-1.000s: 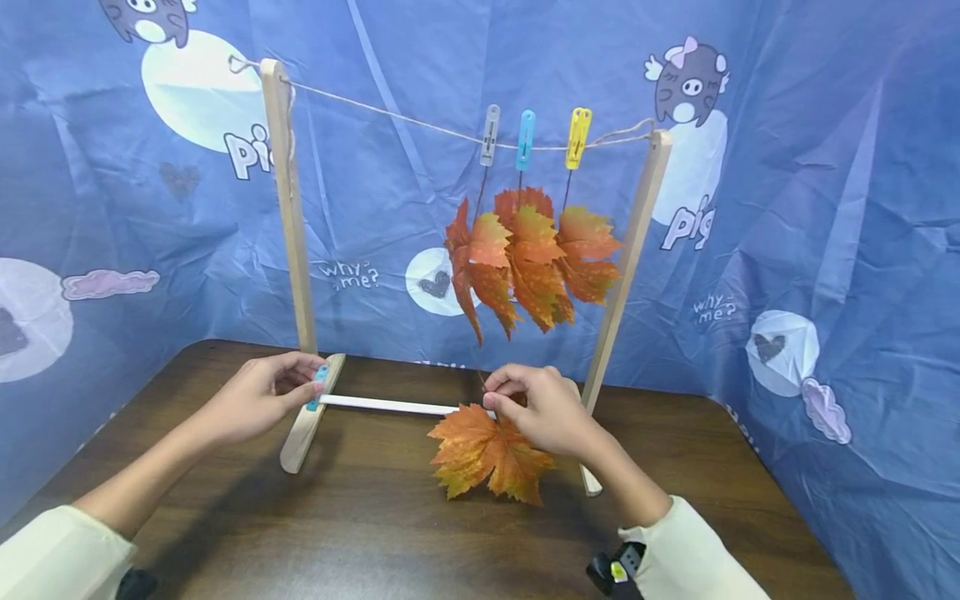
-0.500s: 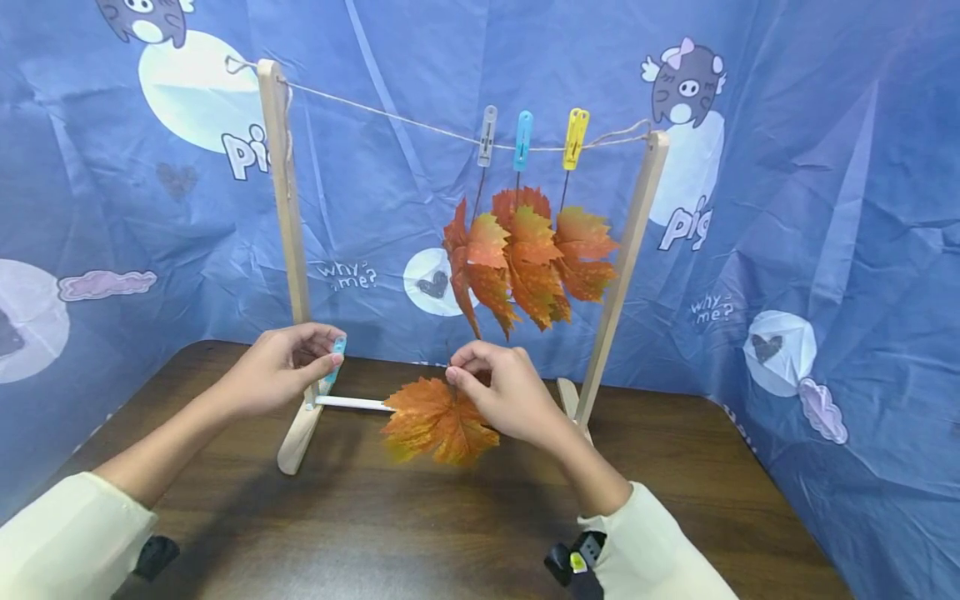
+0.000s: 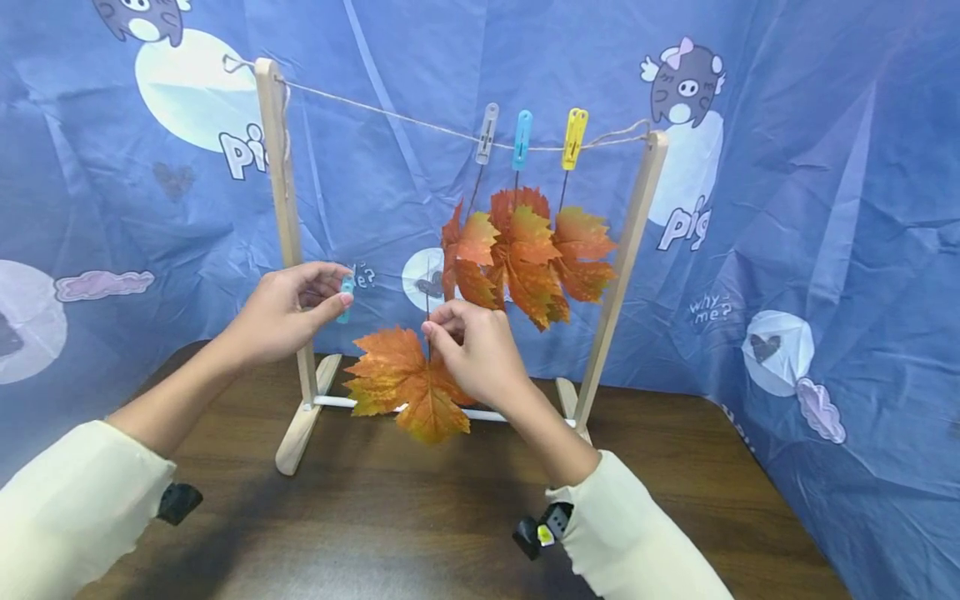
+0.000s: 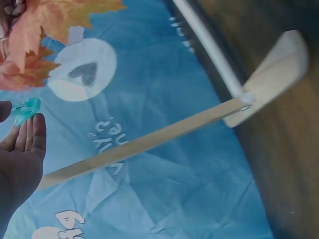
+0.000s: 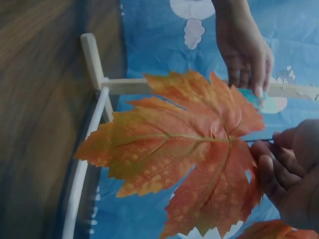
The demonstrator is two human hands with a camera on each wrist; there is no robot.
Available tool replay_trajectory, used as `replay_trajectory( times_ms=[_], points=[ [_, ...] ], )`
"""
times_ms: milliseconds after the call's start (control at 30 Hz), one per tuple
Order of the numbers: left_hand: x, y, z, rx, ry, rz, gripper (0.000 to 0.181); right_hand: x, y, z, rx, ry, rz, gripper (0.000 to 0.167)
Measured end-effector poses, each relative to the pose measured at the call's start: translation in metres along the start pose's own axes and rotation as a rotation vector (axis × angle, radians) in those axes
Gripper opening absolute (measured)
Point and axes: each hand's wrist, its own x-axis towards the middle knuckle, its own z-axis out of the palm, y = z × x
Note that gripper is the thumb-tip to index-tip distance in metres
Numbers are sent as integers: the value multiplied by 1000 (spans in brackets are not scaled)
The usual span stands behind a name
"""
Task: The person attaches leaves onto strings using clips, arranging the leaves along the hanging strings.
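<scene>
My left hand [image 3: 288, 312] pinches a light blue clothespin [image 3: 346, 298] between thumb and fingers, in front of the left post. In the left wrist view the clothespin [image 4: 27, 109] looks teal. With thumb and fingertips my right hand [image 3: 480, 346] holds the thin dark stem of an orange maple leaf [image 3: 408, 383]. The leaf hangs below the hand, spread wide in the right wrist view. Above and behind, several similar leaves [image 3: 532, 258] hang by their stems from a string [image 3: 405, 118], under a grey clothespin [image 3: 487, 133], a blue clothespin [image 3: 522, 140] and a yellow clothespin [image 3: 574, 139].
The string runs between a left wooden post [image 3: 279, 167] and a right wooden post [image 3: 626, 258]. A white rod [image 3: 487, 414] joins their feet low down. The frame stands on a dark wooden table [image 3: 360, 517], with a blue printed cloth [image 3: 825, 208] behind.
Both hands have risen from near the white rod. The left brings its clothespin up and slightly right; the right lifts its leaf up and to the left.
</scene>
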Motion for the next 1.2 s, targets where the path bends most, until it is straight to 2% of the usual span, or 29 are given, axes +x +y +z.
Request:
replay_trajectory(
  times_ms=[133, 500, 633, 1033, 1200],
  points=[
    [10, 8, -5, -16, 44, 0, 35, 6, -11, 1, -4, 39, 55, 10],
    [29, 19, -12, -45, 59, 30, 38, 19, -35, 3, 76, 70, 175, 16],
    [39, 27, -18, -40, 80, 45, 40, 28, -38, 1, 56, 90, 182, 15],
    [69, 65, -34, -42, 167, 133, 41, 54, -44, -6, 16, 112, 197, 16],
    [80, 81, -39, -58, 182, 131, 45, 60, -48, -7, 72, 133, 245, 16]
  ],
)
